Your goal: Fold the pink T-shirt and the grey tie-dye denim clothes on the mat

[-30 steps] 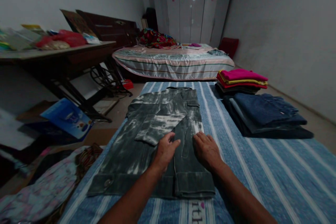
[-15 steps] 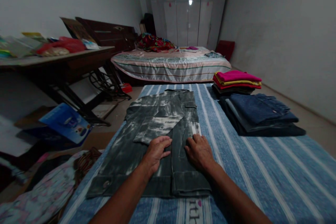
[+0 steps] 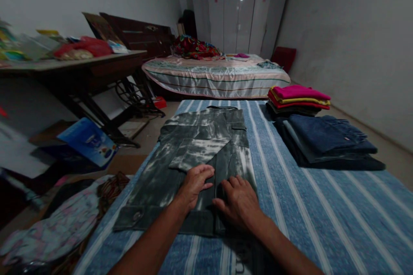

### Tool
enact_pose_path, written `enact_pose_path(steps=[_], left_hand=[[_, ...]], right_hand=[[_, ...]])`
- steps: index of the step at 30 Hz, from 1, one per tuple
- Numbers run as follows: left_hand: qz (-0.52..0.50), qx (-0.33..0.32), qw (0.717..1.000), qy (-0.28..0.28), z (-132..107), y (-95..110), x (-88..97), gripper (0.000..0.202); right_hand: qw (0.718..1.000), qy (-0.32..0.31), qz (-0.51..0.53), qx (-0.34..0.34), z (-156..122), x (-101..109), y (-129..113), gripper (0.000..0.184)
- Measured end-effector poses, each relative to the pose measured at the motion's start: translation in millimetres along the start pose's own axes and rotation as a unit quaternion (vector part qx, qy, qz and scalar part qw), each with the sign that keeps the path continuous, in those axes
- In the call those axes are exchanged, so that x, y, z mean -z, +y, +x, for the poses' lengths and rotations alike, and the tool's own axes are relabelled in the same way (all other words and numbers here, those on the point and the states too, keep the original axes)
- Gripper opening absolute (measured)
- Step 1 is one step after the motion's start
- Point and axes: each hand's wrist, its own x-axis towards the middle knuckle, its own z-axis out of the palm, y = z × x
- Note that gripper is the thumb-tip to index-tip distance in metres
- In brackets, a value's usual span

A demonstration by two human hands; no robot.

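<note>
A dark grey, white-streaked denim jacket (image 3: 151,184) lies partly folded in front of me, its collar at the far end. One sleeve (image 3: 196,152) is laid across its body, the end pointing toward the left. Near the middle, my left hand (image 3: 196,185) rests on the cloth just below that sleeve, thumb apart from the fingers. My right hand (image 3: 239,197) lies on the jacket's right part, fingers bent a little and thumb out to the left. Neither hand visibly grips the cloth. My right hand and forearm cover the jacket's lower right corner.
Beneath the jacket is a blue and white striped cover (image 3: 284,206). To the right stand folded jeans (image 3: 329,137) and a stack of bright folded clothes (image 3: 300,96). A sewing machine table (image 3: 106,62) is at the left, a blue box (image 3: 88,142) below it. A larger bed (image 3: 219,77) lies beyond.
My right hand has shifted left and toward me, from near the jacket's right edge. My left hand stays almost in place on the cloth. The whole view has shifted slightly.
</note>
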Motion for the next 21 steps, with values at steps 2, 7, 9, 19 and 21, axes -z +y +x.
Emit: enact_pose_path(steps=[2, 7, 9, 19, 21], left_hand=[[0.002, -0.008, 1.000, 0.007, 0.5, -1.4, -1.1, 0.031], [0.020, -0.007, 1.000, 0.023, 4.3, -3.4, -4.6, 0.029], [0.023, -0.006, 0.999, 0.024, 4.9, -3.2, -5.0, 0.030], [-0.124, 0.059, 0.990, -0.008, -0.2, -5.5, -4.0, 0.019], [-0.206, 0.110, 0.972, -0.028, 3.7, -7.1, -8.1, 0.018]], right_hand=[[1.000, -0.008, 0.002, -0.022, 5.5, 5.3, -7.5, 0.035], [0.998, -0.031, -0.035, -0.050, 26.3, 2.4, -21.1, 0.031], [0.997, -0.035, -0.045, -0.057, 32.8, -3.3, -23.4, 0.028], [0.994, -0.044, -0.012, -0.096, 41.9, 19.4, -16.2, 0.026], [0.993, -0.037, 0.000, -0.115, 42.5, 27.6, -12.9, 0.025]])
